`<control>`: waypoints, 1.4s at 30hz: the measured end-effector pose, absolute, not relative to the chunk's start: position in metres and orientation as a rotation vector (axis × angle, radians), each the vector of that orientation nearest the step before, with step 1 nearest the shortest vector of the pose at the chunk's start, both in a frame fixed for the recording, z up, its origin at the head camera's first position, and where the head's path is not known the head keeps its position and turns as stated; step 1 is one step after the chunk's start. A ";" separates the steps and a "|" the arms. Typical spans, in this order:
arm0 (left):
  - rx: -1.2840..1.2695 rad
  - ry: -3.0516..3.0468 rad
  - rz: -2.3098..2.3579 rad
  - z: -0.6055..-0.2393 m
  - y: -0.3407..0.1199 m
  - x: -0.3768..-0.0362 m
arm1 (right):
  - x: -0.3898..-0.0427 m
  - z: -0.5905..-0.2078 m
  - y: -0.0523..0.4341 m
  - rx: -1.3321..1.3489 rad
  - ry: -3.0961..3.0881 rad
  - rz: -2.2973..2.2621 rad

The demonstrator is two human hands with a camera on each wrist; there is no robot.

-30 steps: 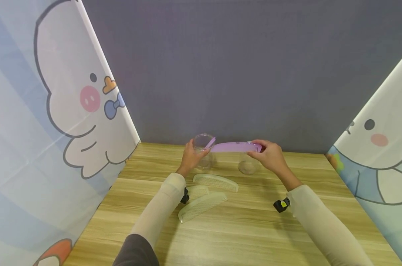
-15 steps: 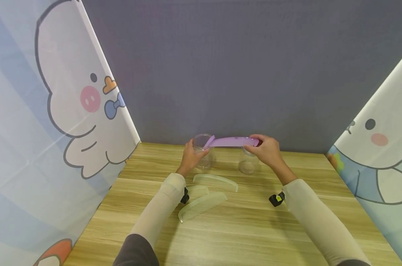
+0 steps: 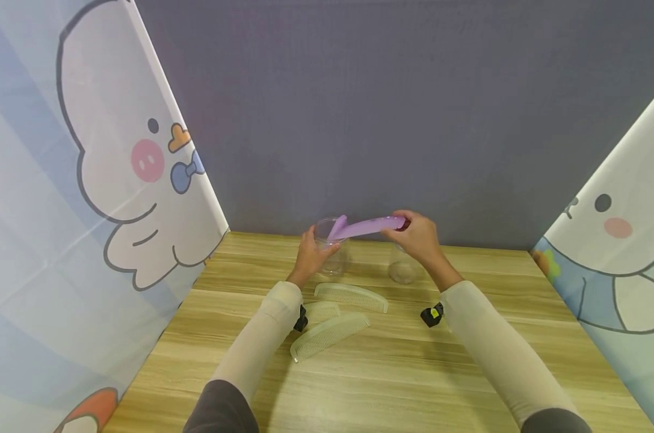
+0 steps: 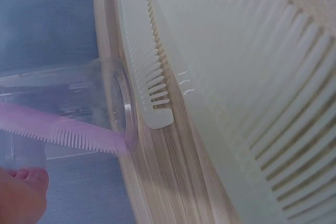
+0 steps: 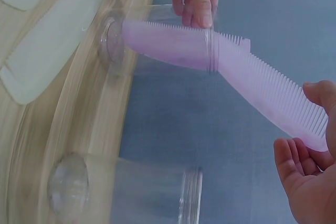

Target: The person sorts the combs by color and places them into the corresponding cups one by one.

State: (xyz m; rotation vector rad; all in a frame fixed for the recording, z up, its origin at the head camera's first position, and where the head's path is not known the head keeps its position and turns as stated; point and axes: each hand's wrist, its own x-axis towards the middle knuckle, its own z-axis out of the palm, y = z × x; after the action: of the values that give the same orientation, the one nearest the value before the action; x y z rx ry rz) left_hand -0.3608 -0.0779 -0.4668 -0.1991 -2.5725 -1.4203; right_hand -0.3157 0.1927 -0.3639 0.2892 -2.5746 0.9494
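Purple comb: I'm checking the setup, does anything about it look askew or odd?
Yes. The purple plastic comb leans slanted, one end inside the clear plastic cup held by the left hand, the other end pinched by the right hand. Nothing looks spilled or damaged.

Place: staged recording booth
Left, right edges: cartoon curtains (image 3: 88,210)
Back: grey backdrop (image 3: 386,108)
Bottom: wooden table (image 3: 386,373)
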 end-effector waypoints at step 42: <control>-0.225 -2.608 -1.424 -0.468 -0.086 -0.361 | -0.342 -0.381 0.171 0.327 -2.528 1.306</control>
State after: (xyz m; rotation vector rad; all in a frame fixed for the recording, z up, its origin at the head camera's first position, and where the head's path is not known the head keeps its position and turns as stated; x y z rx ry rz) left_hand -0.3612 -0.0862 -0.4685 -0.2251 -2.6084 -1.4242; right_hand -0.3420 0.1708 -0.3808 0.3272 -2.5277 1.3061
